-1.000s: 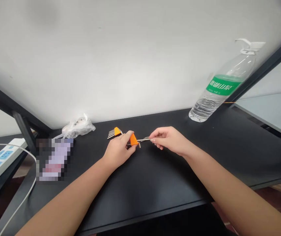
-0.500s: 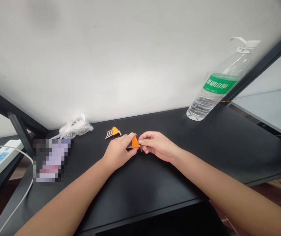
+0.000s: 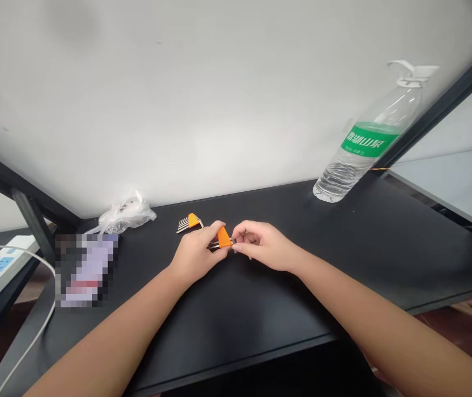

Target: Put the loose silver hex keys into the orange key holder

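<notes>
Orange, a wedge-shaped holder (image 3: pixel 224 237) with slim metal rods (image 3: pixel 215 244) is mid-frame, over a smooth black table (image 3: pixel 236 320). A matching holder (image 3: pixel 193 220) lies to its upper left; a crinkled translucent bag (image 3: pixel 128 215) rests at left, a clear, ribbed bottle (image 3: pixel 355 146) at upper right. The wedge-shaped holder sits between the hands: the left hand (image 3: pixel 194 248) pinches and partly hides it; the right hand (image 3: pixel 269 245) curls at its right end, its exact grip unclear.

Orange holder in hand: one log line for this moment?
left hand: grips orange holder; right hand: at its right edge; second holder: on black table
</notes>
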{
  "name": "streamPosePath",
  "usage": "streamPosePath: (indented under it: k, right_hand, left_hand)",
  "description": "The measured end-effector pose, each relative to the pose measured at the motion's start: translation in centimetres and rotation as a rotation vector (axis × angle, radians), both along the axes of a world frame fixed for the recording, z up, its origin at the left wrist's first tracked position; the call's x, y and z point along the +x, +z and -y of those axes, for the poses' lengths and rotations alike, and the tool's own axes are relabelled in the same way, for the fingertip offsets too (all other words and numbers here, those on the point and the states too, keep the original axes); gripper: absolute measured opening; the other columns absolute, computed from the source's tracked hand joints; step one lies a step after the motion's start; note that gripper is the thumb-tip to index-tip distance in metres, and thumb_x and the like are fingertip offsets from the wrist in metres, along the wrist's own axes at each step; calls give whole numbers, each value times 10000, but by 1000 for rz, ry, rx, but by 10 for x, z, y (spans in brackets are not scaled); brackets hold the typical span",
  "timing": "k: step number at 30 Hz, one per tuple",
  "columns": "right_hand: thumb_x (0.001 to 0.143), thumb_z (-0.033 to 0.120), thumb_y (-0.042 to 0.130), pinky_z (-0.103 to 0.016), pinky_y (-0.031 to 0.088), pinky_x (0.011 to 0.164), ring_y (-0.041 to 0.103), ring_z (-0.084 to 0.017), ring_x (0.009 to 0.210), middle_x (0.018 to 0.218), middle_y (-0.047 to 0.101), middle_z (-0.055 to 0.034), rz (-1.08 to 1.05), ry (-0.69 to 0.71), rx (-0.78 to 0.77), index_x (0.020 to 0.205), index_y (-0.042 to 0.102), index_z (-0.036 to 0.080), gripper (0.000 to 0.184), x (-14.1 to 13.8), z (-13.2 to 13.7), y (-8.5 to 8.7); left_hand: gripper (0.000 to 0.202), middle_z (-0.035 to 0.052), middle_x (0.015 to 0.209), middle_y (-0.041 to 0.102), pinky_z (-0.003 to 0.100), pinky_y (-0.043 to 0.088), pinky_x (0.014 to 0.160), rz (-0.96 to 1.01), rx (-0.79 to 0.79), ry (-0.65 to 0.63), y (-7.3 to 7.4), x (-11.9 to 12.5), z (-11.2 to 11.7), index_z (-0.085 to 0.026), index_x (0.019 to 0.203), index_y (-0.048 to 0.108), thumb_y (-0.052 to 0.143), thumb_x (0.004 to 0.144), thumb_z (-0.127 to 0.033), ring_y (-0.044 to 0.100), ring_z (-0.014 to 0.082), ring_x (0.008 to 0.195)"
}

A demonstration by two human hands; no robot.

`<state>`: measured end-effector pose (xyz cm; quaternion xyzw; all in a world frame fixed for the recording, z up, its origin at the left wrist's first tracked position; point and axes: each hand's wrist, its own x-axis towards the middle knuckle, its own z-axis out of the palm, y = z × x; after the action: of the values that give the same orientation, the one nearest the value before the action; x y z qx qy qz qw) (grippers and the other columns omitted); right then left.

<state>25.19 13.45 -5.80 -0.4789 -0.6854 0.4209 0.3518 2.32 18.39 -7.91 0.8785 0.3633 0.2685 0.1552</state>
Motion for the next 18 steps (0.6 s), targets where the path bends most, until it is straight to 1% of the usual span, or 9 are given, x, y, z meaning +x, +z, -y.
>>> streamPosePath:
  k: [2, 3, 5, 6, 9, 13, 18]
  right_hand:
    - [941, 332, 638, -295, 466, 665, 582, -153, 716, 874, 660, -18, 147, -42, 85, 1005, 678, 229, 127, 13, -4, 0]
    - [945, 298, 622, -304, 468, 697, 590, -159, 745, 897, 660, -26, 244, -68, 154, 985, 691, 226, 108, 20, -7, -2]
    - [949, 236, 591, -316, 461, 740, 600, -172, 796, 937, 657, -44, 419, -109, 263, 940, 716, 218, 127, 33, -13, -6]
    - [950, 218, 583, -318, 459, 750, 603, -175, 808, 953, 654, -50, 479, -116, 283, 939, 728, 217, 145, 39, -15, -9]
    - [953, 203, 583, -315, 462, 770, 607, -177, 826, 986, 644, -55, 592, -84, 281, 972, 750, 222, 170, 46, -20, -16]
    - [972, 208, 573, -307, 465, 769, 608, -179, 847, 992, 634, -60, 673, -34, 265, 981, 749, 216, 177, 43, -20, -19]
    - [974, 200, 572, -299, 461, 772, 600, -173, 851, 1037, 626, -58, 712, -61, 296, 1039, 717, 218, 160, 38, -19, -18]
  left_hand:
    - [377, -23, 844, 683, 265, 526, 709, -5, -9, 14, 0, 1, 1, -274, 1252, 579, 684, 892, -317, 656, 156, 757]
    - [376, -27, 835, 684, 268, 525, 716, -8, -9, 16, -1, 1, 1, -277, 1250, 577, 684, 893, -317, 659, 158, 759]
    - [374, -39, 814, 681, 273, 520, 725, -14, -8, 18, -1, 1, 2, -286, 1249, 573, 685, 893, -311, 658, 157, 753]
    - [377, -44, 804, 677, 274, 517, 726, -18, -7, 22, -1, 2, 2, -290, 1251, 570, 686, 893, -310, 655, 156, 749]
    - [384, -47, 796, 667, 277, 511, 724, -30, -7, 34, -1, 1, 2, -292, 1261, 563, 685, 898, -319, 647, 158, 750]
    - [387, -37, 806, 661, 275, 507, 719, -29, -3, 35, -1, 1, 1, -282, 1270, 566, 680, 904, -332, 641, 160, 759]
    - [401, -36, 807, 648, 266, 502, 726, -27, 5, 34, -1, 0, 1, -277, 1283, 575, 685, 904, -351, 634, 154, 765]
